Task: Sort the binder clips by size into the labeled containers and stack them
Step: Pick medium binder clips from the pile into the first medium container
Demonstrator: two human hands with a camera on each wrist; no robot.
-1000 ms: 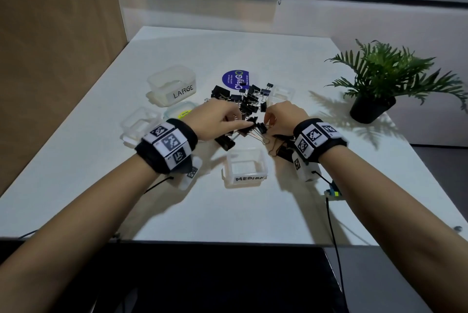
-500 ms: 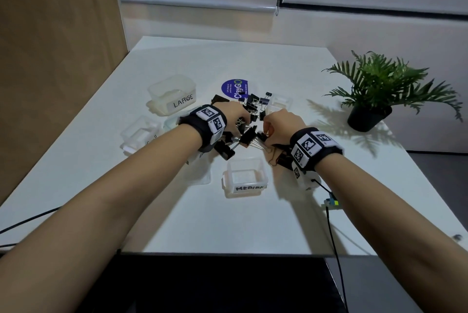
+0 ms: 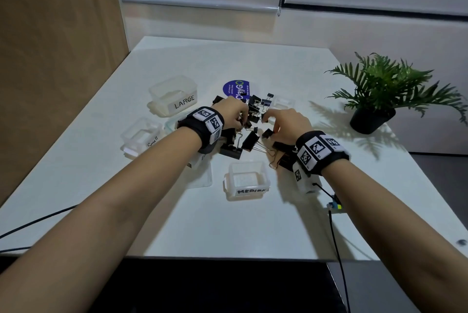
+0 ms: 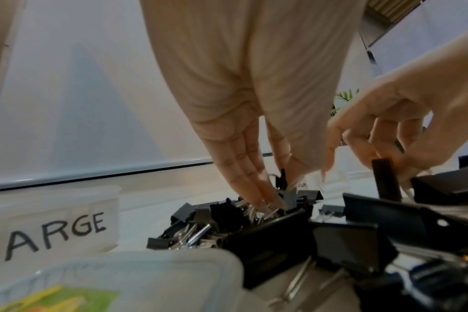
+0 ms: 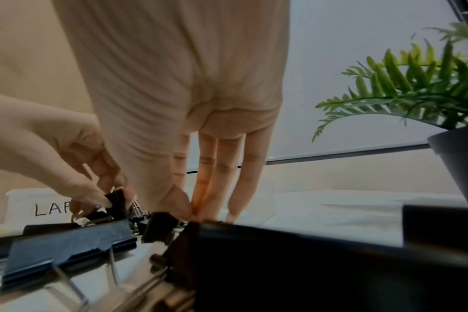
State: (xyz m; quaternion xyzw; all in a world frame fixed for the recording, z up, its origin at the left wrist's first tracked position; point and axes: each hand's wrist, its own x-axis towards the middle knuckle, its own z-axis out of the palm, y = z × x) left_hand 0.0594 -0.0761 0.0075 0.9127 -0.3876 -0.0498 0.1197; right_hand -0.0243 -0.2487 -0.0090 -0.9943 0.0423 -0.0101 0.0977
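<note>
**Black clips heaped mid-table, both hands working in the pile**

Black binder clips (image 3: 249,139) are lying in a loose heap around the middle of the white table (image 3: 228,224), silver wire handles sticking out. Both hands are reaching down into the pile. The left hand (image 3: 234,115) is pinching a small black clip (image 4: 282,179) between thumb and fingertips, its other fingers pointing straight down into the heap. The right hand (image 3: 288,122) is bringing thumb and fingertips together at the pile; whether anything is caught between them cannot be told.

Three clear plastic tubs are sitting around the heap: the LARGE container (image 3: 174,97) toward the far left side, the Small container (image 3: 140,139) nearer the left edge, and the MEDIUM container (image 3: 247,181) just beside the heap on the near side. A round blue sticker (image 3: 235,88) is showing behind the clips, and a potted plant (image 3: 374,99) is standing by the right edge.
</note>
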